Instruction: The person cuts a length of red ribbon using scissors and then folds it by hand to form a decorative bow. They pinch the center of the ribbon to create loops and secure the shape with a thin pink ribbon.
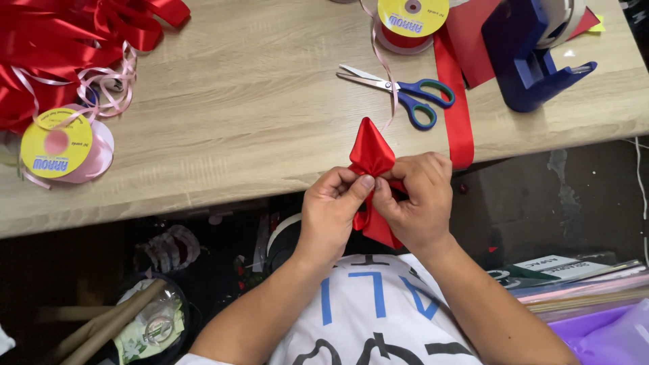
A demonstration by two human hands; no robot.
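Observation:
Both of my hands pinch a folded piece of red satin ribbon [371,150] at the near edge of a wooden table [236,101]. My left hand [331,209] grips the fold's middle with thumb and fingers. My right hand [418,199] holds the same spot from the right side. One red loop points up above my fingers and another hangs below them. A thin pink string [387,74] runs from the fold up toward a spool.
Blue-handled scissors [405,91], a red ribbon strip [454,101], a red spool with a yellow label [409,23] and a blue tape dispenser [531,57] lie beyond my hands. At left sit a pink spool [64,149] and piled red ribbon [61,47]. Bins stand under the table.

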